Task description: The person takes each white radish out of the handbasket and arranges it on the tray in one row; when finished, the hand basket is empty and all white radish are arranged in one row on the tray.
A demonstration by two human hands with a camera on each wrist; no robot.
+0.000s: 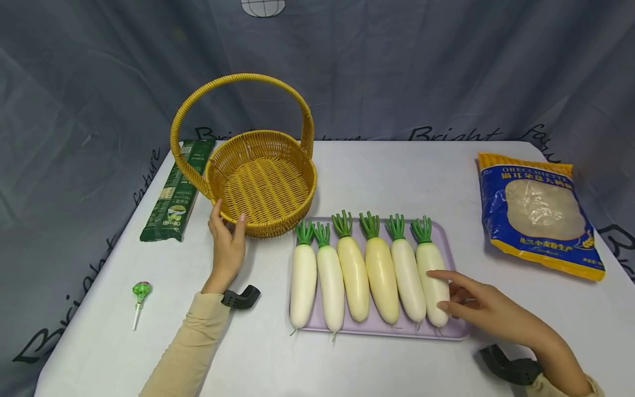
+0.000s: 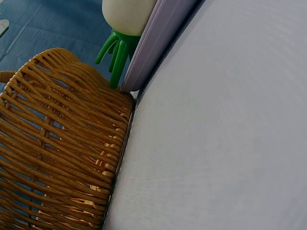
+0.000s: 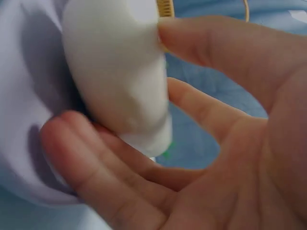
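Note:
A yellow wicker basket (image 1: 263, 182) with a tall hoop handle stands at the back left, nothing inside it. My left hand (image 1: 229, 248) rests fingertips and thumb against its near side; in the left wrist view the basket weave (image 2: 62, 143) shows but the fingers do not. Several white radishes (image 1: 354, 281) with green tops lie side by side on a lilac tray (image 1: 377, 330). At the rightmost radish (image 1: 430, 259), my right hand (image 1: 488, 309) has its index finger over the top and thumb near the lower end. The right wrist view shows its fingers spread about the radish (image 3: 120, 72).
Behind the left hand lies a green pasta packet (image 1: 173, 198), partly under the basket handle. A green lollipop (image 1: 141, 292) is at the left. On the right sits a blue and yellow orecchiette bag (image 1: 541, 215). Grey curtain (image 1: 367, 66) hangs beyond the white table (image 1: 392, 176).

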